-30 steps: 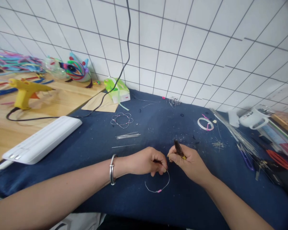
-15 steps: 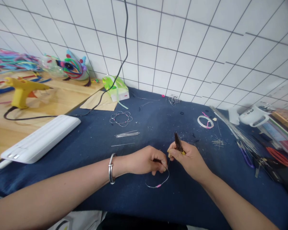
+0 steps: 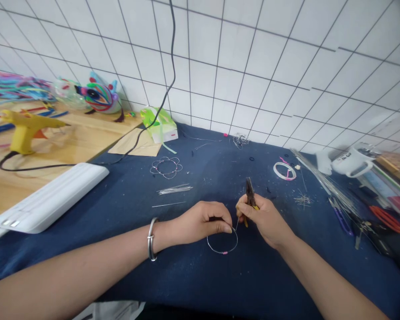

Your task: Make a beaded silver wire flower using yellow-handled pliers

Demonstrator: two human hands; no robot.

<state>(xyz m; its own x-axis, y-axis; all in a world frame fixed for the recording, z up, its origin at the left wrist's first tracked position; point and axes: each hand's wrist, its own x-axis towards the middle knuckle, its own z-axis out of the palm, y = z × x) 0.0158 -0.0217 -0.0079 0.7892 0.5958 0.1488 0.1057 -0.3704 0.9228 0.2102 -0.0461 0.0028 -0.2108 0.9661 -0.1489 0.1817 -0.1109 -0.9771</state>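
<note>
My left hand [image 3: 208,221] pinches the top of a thin wire loop [image 3: 216,250], which hangs below the fingertips with pink beads [image 3: 225,253] at its bottom. Just to the right, my right hand [image 3: 262,218] is closed around pliers [image 3: 250,193] with dark jaws pointing up and yellow handles. A short wire end runs between the fingertips of both hands; which fingers grip it is too small to tell. Further back on the blue cloth [image 3: 186,275] lie a flower-shaped wire piece [image 3: 166,168] and a bundle of straight wires [image 3: 175,189].
At the left are a white power strip [image 3: 53,195], a yellow glue gun [image 3: 23,129] and a dark cable. A white ring spool [image 3: 284,171], purple-handled scissors [image 3: 342,218], long wires and a white mug [image 3: 351,162] are at the right.
The wire loop has turned and now shows as a rounder ring, its beads further right. My right hand has shifted slightly right, and the pliers stand more upright.
</note>
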